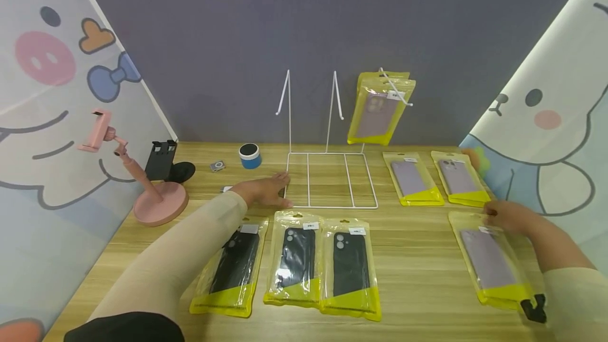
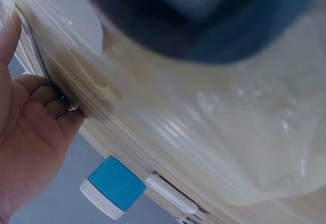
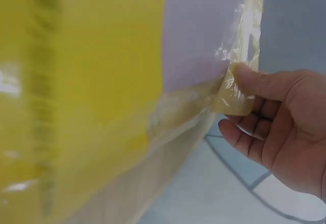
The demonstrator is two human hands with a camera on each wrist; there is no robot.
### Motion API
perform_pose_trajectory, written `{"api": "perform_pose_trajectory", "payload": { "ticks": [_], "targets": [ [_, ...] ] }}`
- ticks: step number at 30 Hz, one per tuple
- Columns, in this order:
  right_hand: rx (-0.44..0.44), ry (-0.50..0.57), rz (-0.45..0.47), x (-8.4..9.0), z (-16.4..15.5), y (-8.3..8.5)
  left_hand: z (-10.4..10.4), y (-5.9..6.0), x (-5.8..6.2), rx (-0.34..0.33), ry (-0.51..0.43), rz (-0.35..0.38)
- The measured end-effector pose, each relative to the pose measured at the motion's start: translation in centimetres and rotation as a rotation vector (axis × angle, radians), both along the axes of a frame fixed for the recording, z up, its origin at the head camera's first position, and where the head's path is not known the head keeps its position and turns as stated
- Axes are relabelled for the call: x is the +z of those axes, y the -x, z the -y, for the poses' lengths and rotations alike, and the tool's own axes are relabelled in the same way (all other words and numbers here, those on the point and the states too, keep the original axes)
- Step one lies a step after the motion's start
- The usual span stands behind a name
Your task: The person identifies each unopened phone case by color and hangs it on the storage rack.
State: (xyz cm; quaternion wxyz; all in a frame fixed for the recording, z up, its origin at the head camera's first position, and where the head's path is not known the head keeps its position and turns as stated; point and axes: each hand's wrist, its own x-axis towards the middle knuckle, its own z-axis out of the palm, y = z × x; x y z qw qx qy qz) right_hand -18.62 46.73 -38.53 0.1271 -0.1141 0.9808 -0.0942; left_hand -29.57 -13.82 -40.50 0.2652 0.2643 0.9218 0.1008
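Note:
My right hand (image 1: 510, 217) pinches the top right corner of a clear-and-yellow pouch holding a lilac phone case (image 1: 486, 257), at the right side of the table. In the right wrist view, the thumb of that hand (image 3: 285, 117) lies over the pouch's edge. My left hand (image 1: 266, 191) holds the front left corner of a white wire display rack (image 1: 332, 207), thumb at the front wire, fingers at the side wire. Bent fingers of the left hand (image 2: 43, 117) meet the wire in the left wrist view. Packed lilac cases (image 1: 380, 112) hang on the rack's right hook.
Packed black phone cases (image 1: 350, 263) lie in front of the rack, one partly under my left forearm. More packed lilac cases (image 1: 412, 178) lie right of it. At left stand a pink phone stand (image 1: 160, 205), a black holder (image 1: 160, 161) and a blue cylinder (image 1: 250, 158).

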Motion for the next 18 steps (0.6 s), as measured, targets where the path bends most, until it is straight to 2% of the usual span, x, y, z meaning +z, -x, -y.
{"api": "perform_pose_trajectory", "payload": {
  "ticks": [5, 11, 18],
  "targets": [
    [0.043, 0.034, -0.115, 1.7, 1.8, 0.4, 0.0, -0.2, 0.2, 0.010, -0.008, 0.012],
    [0.043, 0.073, -0.168, 5.5, 4.9, 0.8, -0.1, -0.4, 0.4, 0.012, -0.022, 0.016],
    [0.041, 0.127, -0.277, 9.7, 8.7, 0.0, -0.2, -0.6, 0.6, 0.012, -0.020, 0.011]
  ]
}}
